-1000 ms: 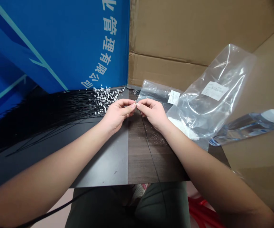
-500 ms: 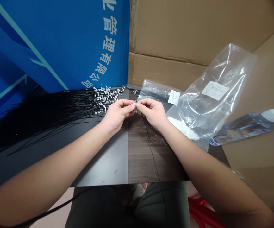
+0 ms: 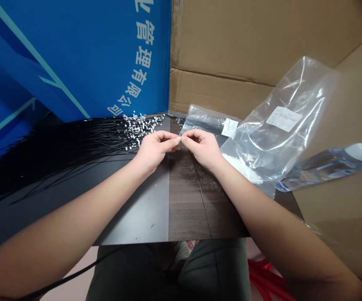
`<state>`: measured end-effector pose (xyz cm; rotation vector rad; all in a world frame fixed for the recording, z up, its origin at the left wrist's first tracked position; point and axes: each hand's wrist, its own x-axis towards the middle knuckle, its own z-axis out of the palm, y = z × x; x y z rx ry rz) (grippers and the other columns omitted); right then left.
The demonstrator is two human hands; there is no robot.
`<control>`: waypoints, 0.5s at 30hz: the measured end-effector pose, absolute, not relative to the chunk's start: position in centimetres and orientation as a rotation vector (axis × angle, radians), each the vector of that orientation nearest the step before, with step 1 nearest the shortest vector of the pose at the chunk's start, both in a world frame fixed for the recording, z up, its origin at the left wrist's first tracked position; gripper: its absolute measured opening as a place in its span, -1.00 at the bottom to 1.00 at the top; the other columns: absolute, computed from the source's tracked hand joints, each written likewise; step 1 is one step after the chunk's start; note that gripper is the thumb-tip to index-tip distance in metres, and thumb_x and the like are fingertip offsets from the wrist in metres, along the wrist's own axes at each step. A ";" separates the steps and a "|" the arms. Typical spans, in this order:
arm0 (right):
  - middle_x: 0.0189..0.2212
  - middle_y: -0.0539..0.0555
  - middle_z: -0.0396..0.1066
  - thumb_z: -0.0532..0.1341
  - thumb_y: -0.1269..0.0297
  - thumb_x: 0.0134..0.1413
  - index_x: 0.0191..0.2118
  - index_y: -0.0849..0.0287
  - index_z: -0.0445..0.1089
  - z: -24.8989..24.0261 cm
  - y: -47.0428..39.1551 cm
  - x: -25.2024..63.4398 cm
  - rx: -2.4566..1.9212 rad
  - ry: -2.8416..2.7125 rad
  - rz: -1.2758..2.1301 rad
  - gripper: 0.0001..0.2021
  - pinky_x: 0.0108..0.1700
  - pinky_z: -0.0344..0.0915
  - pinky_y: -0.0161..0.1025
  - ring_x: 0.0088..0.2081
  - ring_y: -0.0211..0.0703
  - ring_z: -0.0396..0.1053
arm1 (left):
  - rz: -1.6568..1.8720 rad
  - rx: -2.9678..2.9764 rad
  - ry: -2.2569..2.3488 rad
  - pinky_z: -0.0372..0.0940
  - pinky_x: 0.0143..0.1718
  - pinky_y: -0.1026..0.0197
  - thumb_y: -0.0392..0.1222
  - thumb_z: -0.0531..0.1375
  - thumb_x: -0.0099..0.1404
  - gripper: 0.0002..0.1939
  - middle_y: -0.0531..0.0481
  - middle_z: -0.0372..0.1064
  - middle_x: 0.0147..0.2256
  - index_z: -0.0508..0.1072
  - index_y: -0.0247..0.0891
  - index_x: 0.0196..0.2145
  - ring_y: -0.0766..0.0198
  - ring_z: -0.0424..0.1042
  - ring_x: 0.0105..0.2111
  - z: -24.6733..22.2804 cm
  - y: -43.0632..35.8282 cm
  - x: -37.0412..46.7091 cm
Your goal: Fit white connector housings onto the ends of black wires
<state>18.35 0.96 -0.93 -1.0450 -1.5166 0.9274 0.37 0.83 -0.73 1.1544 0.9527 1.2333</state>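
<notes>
My left hand (image 3: 156,149) and my right hand (image 3: 202,146) meet over the table, thumb and forefinger of each pinched together, fingertips almost touching. A thin black wire (image 3: 203,205) runs down from beneath my right hand, across the wood and over the front edge. Its dark tip shows between the fingertips. What my left fingers pinch is too small and covered to make out. Left of my hands lies a large bundle of black wires (image 3: 58,144), with white connectors (image 3: 140,125) on their near ends.
Right of my hands, a big clear bag (image 3: 296,96) holds small white pieces (image 3: 243,167). Behind lies a smaller labelled bag (image 3: 204,119). A water bottle (image 3: 325,165) lies at the right. A blue panel (image 3: 105,54) and cardboard (image 3: 231,37) wall the table's back.
Both hands keep nearly the same place and pinch. The black wire below my right hand has shifted slightly to the right.
</notes>
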 end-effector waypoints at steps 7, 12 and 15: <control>-0.54 -0.07 0.36 0.39 0.14 0.08 -0.37 0.15 0.54 -0.9 1.2 18.5 -1.068 -1.449 1.021 -0.82 -0.35 0.16 -0.22 -0.48 -0.28 0.19 | 1.163 1.156 0.898 0.37 -0.30 0.22 -0.05 0.54 0.07 -0.67 -0.08 0.58 -0.29 0.67 -0.30 -0.27 0.31 0.49 -0.38 -0.5 1.0 0.2; -0.53 -0.06 0.38 0.41 0.10 0.08 -0.36 0.15 0.55 -1.0 1.2 18.6 -1.077 -1.424 1.043 -0.79 -0.36 0.15 -0.23 -0.47 -0.28 0.20 | 1.159 1.263 0.919 0.36 -0.34 0.23 0.02 0.52 0.12 -0.66 -0.08 0.57 -0.31 0.66 -0.29 -0.30 0.30 0.49 -0.40 -0.6 1.1 0.1; -0.53 -0.06 0.37 0.40 0.12 0.09 -0.37 0.15 0.54 -1.0 1.1 18.5 -1.082 -1.444 1.034 -0.80 -0.36 0.15 -0.23 -0.47 -0.28 0.20 | 1.174 1.439 0.987 0.36 -0.33 0.22 0.03 0.47 0.20 -0.69 -0.08 0.56 -0.39 0.66 -0.30 -0.30 0.27 0.49 -0.40 -0.7 1.2 -0.2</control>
